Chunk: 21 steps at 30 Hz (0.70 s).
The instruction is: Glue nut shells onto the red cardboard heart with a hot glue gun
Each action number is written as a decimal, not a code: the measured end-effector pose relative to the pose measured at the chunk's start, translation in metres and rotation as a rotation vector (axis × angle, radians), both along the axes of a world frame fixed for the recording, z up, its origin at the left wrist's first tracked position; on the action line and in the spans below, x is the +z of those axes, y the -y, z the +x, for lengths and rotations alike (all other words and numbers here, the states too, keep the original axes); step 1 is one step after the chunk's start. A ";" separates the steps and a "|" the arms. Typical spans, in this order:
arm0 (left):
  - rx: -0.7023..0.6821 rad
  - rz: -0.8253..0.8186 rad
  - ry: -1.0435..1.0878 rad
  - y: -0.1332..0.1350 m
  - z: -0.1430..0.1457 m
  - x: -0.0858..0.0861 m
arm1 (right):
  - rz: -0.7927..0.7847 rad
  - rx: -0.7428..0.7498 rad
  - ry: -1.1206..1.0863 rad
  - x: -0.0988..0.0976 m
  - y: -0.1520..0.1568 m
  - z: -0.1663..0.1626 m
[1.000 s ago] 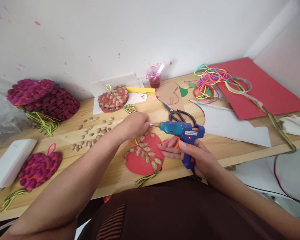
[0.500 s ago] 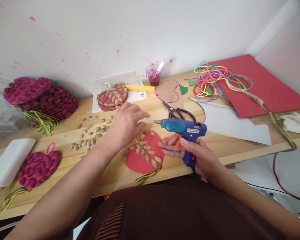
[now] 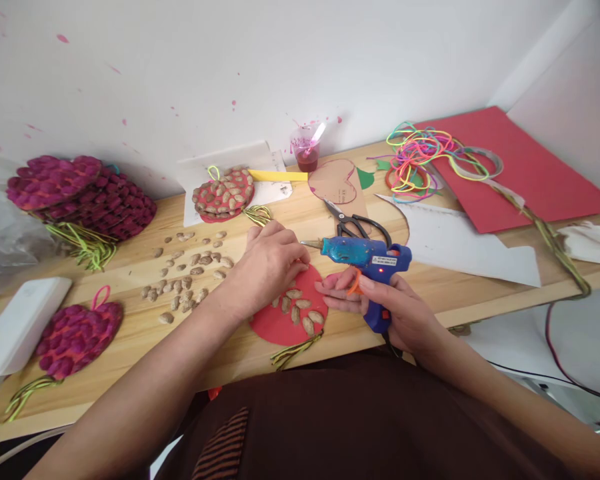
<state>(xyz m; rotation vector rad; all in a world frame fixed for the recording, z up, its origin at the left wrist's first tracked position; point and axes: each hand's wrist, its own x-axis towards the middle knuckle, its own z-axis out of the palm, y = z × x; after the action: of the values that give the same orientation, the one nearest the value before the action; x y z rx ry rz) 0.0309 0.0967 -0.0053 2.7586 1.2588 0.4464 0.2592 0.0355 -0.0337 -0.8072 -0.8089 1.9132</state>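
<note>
In my right hand (image 3: 400, 303) is a blue hot glue gun (image 3: 353, 251), its nozzle pointing left and its small red light lit. Several fingers of that hand stretch out in front of the orange trigger. My left hand (image 3: 275, 259) is lowered over the upper part of a round red paper piece (image 3: 270, 327), its fingers drawn together close to the nozzle. What lies between those fingertips is hidden. Peanuts (image 3: 295, 313) form a branching pattern on the red paper, and a green-yellow tassel (image 3: 295, 351) hangs from its lower edge. Loose peanuts (image 3: 185, 283) lie left of the hand.
Black-handled scissors (image 3: 360, 223) lie behind the glue gun. Farther back are a cup of dark red liquid (image 3: 307, 155), a peanut-covered piece (image 3: 225, 193), tangled coloured cords (image 3: 420, 157) and red sheets (image 3: 520, 173). Purple finished pieces (image 3: 80, 333) and a white power bank (image 3: 25, 327) sit left.
My left hand has come down and right onto the red paper, its spread fingers closing together. My right hand holds the glue gun almost still.
</note>
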 end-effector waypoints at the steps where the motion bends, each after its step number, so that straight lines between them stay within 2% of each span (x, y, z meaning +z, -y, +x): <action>1: 0.005 -0.001 0.002 0.000 0.000 0.000 | 0.001 0.002 0.000 0.000 0.000 0.000; 6: 0.052 -0.033 0.051 -0.001 -0.004 0.004 | 0.005 0.007 0.006 0.000 -0.001 0.000; 12: 0.267 0.103 0.051 -0.007 -0.021 0.014 | -0.021 -0.005 0.000 0.002 0.000 -0.001; 17: 0.228 0.167 0.191 -0.010 -0.025 0.010 | -0.035 -0.011 0.000 0.002 0.000 -0.001; 21: 0.277 0.117 0.116 -0.007 -0.021 0.011 | -0.040 -0.006 0.001 0.003 0.000 -0.001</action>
<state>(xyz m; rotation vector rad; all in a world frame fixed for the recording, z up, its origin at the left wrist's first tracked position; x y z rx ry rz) 0.0095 0.1035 0.0054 2.6098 1.6395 0.7111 0.2584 0.0354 -0.0310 -0.8343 -0.7701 1.9293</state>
